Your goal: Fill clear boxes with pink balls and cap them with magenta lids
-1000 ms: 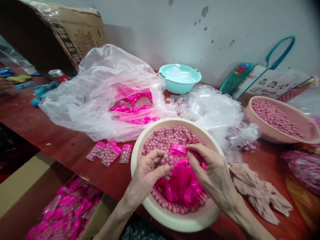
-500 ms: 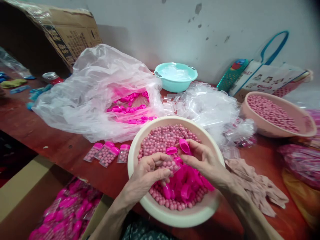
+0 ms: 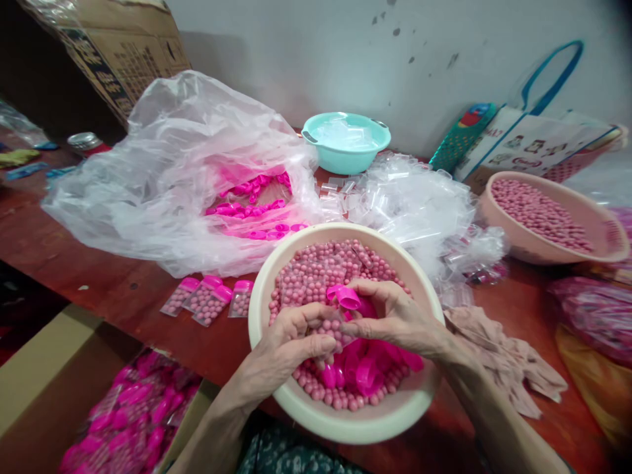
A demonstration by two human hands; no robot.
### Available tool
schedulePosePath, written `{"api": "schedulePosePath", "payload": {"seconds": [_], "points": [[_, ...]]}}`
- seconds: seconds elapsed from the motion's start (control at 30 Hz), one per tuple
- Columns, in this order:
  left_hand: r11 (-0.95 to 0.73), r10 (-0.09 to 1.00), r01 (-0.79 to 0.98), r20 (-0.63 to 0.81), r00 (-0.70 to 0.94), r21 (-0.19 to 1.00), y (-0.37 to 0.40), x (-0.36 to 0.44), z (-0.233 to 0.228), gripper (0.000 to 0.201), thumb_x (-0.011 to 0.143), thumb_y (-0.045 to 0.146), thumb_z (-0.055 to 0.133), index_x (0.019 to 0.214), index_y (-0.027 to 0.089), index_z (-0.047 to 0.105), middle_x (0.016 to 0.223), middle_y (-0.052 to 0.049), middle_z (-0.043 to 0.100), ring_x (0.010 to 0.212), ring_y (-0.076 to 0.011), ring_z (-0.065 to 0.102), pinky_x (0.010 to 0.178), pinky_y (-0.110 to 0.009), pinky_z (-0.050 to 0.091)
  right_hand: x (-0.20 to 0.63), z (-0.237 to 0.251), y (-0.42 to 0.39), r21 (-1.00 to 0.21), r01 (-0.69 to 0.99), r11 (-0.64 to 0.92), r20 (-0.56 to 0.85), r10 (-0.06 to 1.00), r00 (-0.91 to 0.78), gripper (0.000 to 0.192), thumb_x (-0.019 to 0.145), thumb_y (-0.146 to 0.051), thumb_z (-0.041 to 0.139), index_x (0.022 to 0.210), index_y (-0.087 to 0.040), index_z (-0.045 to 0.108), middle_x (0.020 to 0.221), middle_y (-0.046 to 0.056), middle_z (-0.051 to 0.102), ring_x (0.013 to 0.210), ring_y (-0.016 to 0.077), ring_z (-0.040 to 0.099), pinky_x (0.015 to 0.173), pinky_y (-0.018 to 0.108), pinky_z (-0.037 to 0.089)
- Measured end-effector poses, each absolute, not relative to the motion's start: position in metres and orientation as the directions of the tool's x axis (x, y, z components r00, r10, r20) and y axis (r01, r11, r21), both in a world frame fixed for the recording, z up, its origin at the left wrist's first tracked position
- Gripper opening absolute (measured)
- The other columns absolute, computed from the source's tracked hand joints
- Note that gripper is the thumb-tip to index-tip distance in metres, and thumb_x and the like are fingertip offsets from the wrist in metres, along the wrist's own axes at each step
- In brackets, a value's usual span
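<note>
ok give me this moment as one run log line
left hand: holds clear container of pink beads; right hand: holds pink cap; beneath: cream basin with beads, loose caps; basin's left: capped bead containers

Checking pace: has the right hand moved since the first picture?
Yes: judged against the cream basin, the right hand shifted leftward, toward the left hand.

To the right of the right hand [image 3: 392, 316], a crumpled cloth [image 3: 503, 362] is lying; farther beyond it, a tote bag [image 3: 530, 146] is leaning; far beyond the left hand [image 3: 299, 336], a cardboard box [image 3: 131, 62] is standing.
</note>
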State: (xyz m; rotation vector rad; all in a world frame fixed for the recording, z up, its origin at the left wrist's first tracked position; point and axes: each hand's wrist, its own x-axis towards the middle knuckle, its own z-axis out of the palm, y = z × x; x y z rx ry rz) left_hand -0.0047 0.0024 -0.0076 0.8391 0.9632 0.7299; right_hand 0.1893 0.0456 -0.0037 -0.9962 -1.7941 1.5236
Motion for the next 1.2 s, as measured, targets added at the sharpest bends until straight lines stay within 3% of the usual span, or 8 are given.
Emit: {"api": "schedulePosePath", "payload": {"seconds": [0.23, 0.4, 0.47, 0.53, 0.63, 0.8, 1.03, 1.2], "points": [[0.461, 0.848, -0.204, -0.361, 0.388, 0.864, 0.002, -0.005, -0.012, 0.028, 0.076, 0.017, 0.065, 0.103, 0.018, 0.059, 0.084, -0.003, 0.063, 0.066, -0.0122, 0.06, 0.057, -0.022, 0.051, 0.183, 0.0, 0.035, -0.929, 0.287, 0.233, 0.072, 0.875, -0.479, 0.009, 0.081, -0.026, 0.06, 0.087, -0.019, 0.06, 0.075, -0.002, 0.058, 0.07, 0.0138, 0.055, 0.065, 0.025, 0.044], [0.473, 0.845, -0.241, -0.36, 0.394, 0.848, 0.005, -0.005, -0.009, 0.025, 0.077, 0.015, 0.063, 0.102, 0.016, 0.058, 0.087, -0.006, 0.066, 0.077, -0.0151, 0.063, 0.064, -0.023, 0.051, 0.194, 0.01, 0.036, -0.758, 0.483, 0.439, 0.29, 0.889, -0.355, 0.015, 0.083, -0.015, 0.054, 0.095, -0.02, 0.061, 0.087, 0.003, 0.062, 0.079, 0.0163, 0.058, 0.071, 0.028, 0.044], [0.483, 0.847, -0.276, -0.364, 0.387, 0.831, 0.006, -0.005, -0.007, 0.023, 0.077, 0.013, 0.063, 0.099, 0.015, 0.057, 0.086, -0.006, 0.066, 0.076, -0.0154, 0.063, 0.065, -0.024, 0.051, 0.213, 0.009, 0.04, -0.704, 0.578, 0.414, 0.341, 0.91, -0.236, 0.016, 0.084, -0.018, 0.054, 0.098, -0.021, 0.061, 0.093, 0.003, 0.063, 0.083, 0.0169, 0.058, 0.074, 0.028, 0.044], [0.495, 0.843, -0.307, -0.363, 0.398, 0.813, 0.007, -0.005, -0.006, 0.022, 0.076, 0.012, 0.063, 0.097, 0.014, 0.057, 0.083, -0.006, 0.065, 0.072, -0.0148, 0.063, 0.065, -0.025, 0.051, 0.234, 0.005, 0.045, -0.684, 0.658, 0.315, 0.284, 0.946, -0.158, 0.016, 0.085, -0.024, 0.054, 0.1, -0.022, 0.061, 0.092, 0.003, 0.063, 0.081, 0.0178, 0.058, 0.073, 0.029, 0.044], [0.511, 0.834, -0.335, -0.361, 0.417, 0.792, 0.007, -0.005, -0.006, 0.023, 0.075, 0.01, 0.063, 0.097, 0.014, 0.057, 0.081, -0.005, 0.065, 0.072, -0.0143, 0.063, 0.066, -0.026, 0.051, 0.251, 0.0, 0.046, -0.706, 0.669, 0.231, 0.106, 0.969, -0.223, 0.019, 0.086, -0.031, 0.053, 0.101, -0.023, 0.061, 0.091, 0.003, 0.064, 0.084, 0.0203, 0.059, 0.074, 0.031, 0.046], [0.496, 0.84, -0.322, -0.351, 0.414, 0.807, 0.006, -0.006, -0.007, 0.022, 0.076, 0.012, 0.064, 0.097, 0.014, 0.058, 0.086, -0.006, 0.066, 0.078, -0.0151, 0.063, 0.068, -0.025, 0.052, 0.225, 0.004, 0.031, -0.816, 0.538, 0.212, -0.007, 0.926, -0.377, 0.036, 0.089, -0.034, 0.047, 0.122, -0.022, 0.052, 0.121, 0.007, 0.058, 0.11, 0.0228, 0.054, 0.095, 0.038, 0.043], [0.483, 0.851, -0.322, -0.352, 0.389, 0.814, 0.005, -0.004, -0.012, 0.028, 0.074, 0.016, 0.067, 0.101, 0.016, 0.057, 0.091, -0.007, 0.066, 0.08, -0.0159, 0.062, 0.068, -0.025, 0.051, 0.2, -0.007, 0.01, -0.63, 0.632, 0.451, 0.2, 0.881, -0.429, 0.046, 0.09, -0.023, 0.042, 0.136, -0.028, 0.038, 0.13, 0.005, 0.052, 0.12, 0.0229, 0.049, 0.1, 0.042, 0.043], [0.43, 0.878, -0.304, -0.315, 0.361, 0.85, 0.005, -0.004, -0.015, 0.022, 0.076, 0.019, 0.066, 0.097, 0.016, 0.059, 0.081, -0.002, 0.061, 0.068, -0.0102, 0.057, 0.061, -0.021, 0.049, 0.178, -0.017, 0.002, -0.514, 0.676, 0.529, 0.299, 0.849, -0.436, 0.053, 0.086, -0.008, 0.035, 0.139, -0.016, 0.033, 0.127, 0.015, 0.052, 0.12, 0.0272, 0.047, 0.095, 0.047, 0.045]]}}
